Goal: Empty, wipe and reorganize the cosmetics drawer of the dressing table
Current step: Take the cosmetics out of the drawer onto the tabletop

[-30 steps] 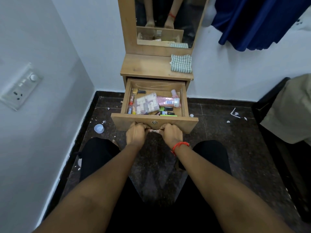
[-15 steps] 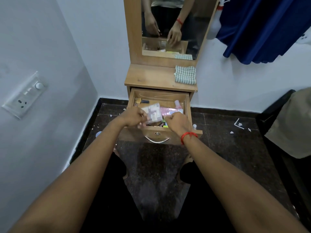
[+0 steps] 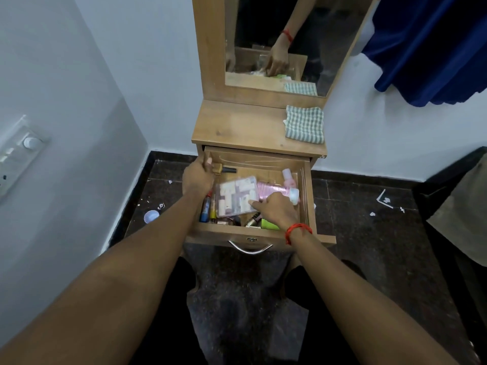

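Wooden drawer side wall [image 3: 206,156] was what my left hand [image 3: 197,177] had: fingers curled over the top edge near the back-left corner, closed on it. My right hand [image 3: 274,209] was down inside the pulled-out light-wood drawer [image 3: 305,185], fingers spread and loosely bent, tips touching the right edge of the clear plastic case of pale pink and white cosmetics [image 3: 235,196]; couldn't tell whether it actually pinched the case or just rested on it. Red thread bracelet [image 3: 297,231] sat on the right wrist, over the drawer's front rim.

Case lay flat, mid-drawer, slightly tilted. Just right of it, partly under my r. hand, lay the pink bottle with a white cap [image 3: 279,192], on its side; a small pale pink bottle w/ white top [image 3: 288,177] stood behind it nr the right wall. Left of the case: blue tube with a red top [image 3: 205,209] and yellow tube [image 3: 213,210], side by side along the left wall. Gold-capped dark nail-polish bottle [image 3: 224,169] lay at the back, touching my l. hand. Front edge held a green cap or tube [image 3: 268,224] and some small dark bottles, too jumbled to sort out.

Curved metal handle [image 3: 250,248] hung on the drawer front. Up on the dressing-table top [image 3: 237,127], a folded green-and-white checked cloth [image 3: 304,124] sat at the right, below the wood-framed mirror [image 3: 290,35].
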